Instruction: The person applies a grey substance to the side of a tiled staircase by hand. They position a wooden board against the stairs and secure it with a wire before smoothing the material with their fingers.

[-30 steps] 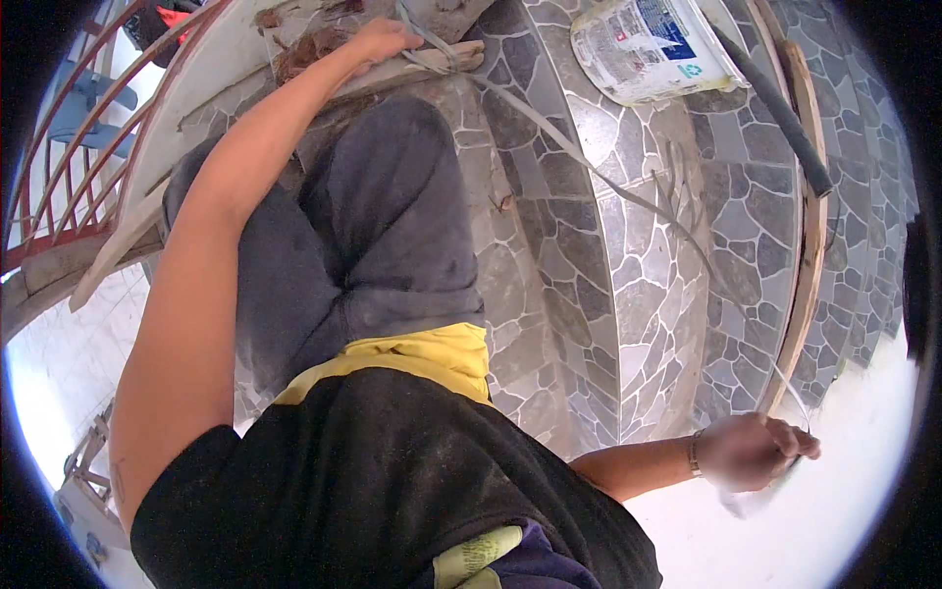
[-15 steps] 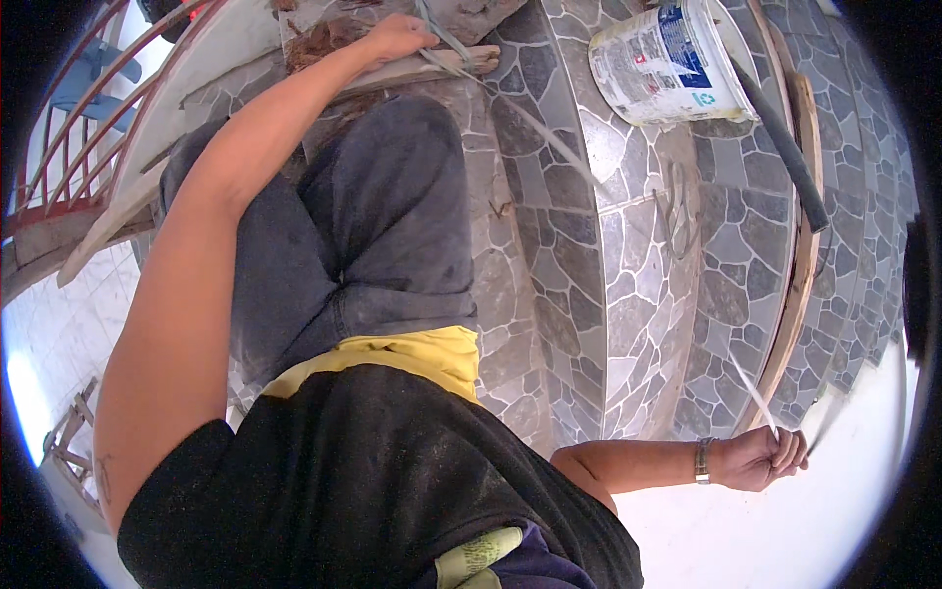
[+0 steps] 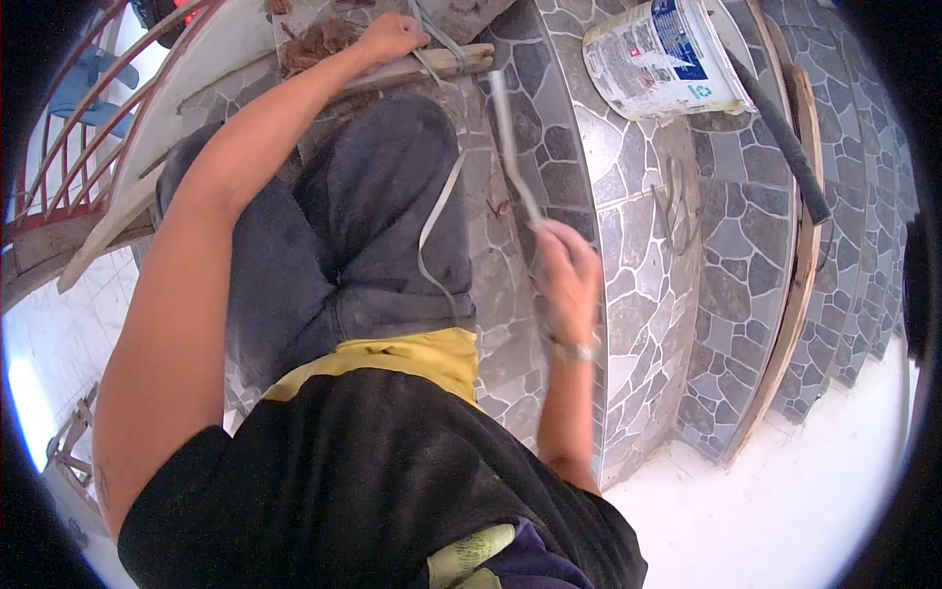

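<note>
At the top, a pale, flat greenish strap (image 3: pixel 439 36) is looped around the end of a rough wooden stick (image 3: pixel 417 69). My left hand (image 3: pixel 392 37) is closed on the strap beside that loop. Over the steps, my right hand (image 3: pixel 569 275) is closed and smeared by motion, with a pale length of strap (image 3: pixel 510 147) running up from its fingers. Another loose stretch hangs in a curve across my right knee and thigh. I cannot make out whether these lengths are one piece.
To my right, steps faced with grey stone-pattern tiles (image 3: pixel 638 275) curve away. A white bucket (image 3: pixel 657 59) lies tipped there, beside a dark pipe (image 3: pixel 785 147) and a long wooden board (image 3: pixel 800 265). A loop of cord (image 3: pixel 672 211) lies on a step. A reddish railing (image 3: pixel 98 128) stands at left.
My right hand has swung in from the far lower right toward my knees, and the strap that was stretched taut now hangs slack. My left hand has barely moved.
</note>
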`<state>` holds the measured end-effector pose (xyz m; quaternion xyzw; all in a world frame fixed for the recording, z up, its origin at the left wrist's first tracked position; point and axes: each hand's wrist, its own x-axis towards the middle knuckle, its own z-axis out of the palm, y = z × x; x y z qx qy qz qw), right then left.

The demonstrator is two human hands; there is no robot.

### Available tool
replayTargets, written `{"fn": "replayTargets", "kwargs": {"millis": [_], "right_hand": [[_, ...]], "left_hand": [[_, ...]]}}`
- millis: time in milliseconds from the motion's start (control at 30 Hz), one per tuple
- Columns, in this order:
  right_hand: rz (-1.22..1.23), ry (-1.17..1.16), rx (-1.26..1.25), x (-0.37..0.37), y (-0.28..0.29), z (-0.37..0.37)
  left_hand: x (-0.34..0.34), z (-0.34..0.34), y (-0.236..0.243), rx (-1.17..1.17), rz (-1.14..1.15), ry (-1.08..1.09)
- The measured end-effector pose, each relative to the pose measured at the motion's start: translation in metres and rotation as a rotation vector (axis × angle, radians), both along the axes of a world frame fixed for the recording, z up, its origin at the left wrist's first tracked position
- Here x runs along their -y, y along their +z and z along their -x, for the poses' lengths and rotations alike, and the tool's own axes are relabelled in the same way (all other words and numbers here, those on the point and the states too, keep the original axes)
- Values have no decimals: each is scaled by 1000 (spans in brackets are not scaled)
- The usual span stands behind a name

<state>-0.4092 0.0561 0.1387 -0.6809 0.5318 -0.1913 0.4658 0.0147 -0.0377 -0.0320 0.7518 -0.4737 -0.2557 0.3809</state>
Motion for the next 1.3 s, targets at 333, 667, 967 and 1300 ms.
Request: {"fn": "replayTargets", "kwargs": {"millis": [333,667,967,1300], "right_hand": [[16,-240,69,73,-211,-60],[414,-186,12,153,-247,-179],[340,-199,-7,150,-206,-200],[213,141,-367,94,-170,-120]], "left_hand": [[-6,4,11,-56,-1,37],[-5,9,22,69,137,-12],[-3,23,33,-49,-30,53],[-8,11,27,-6,62,1]]}}
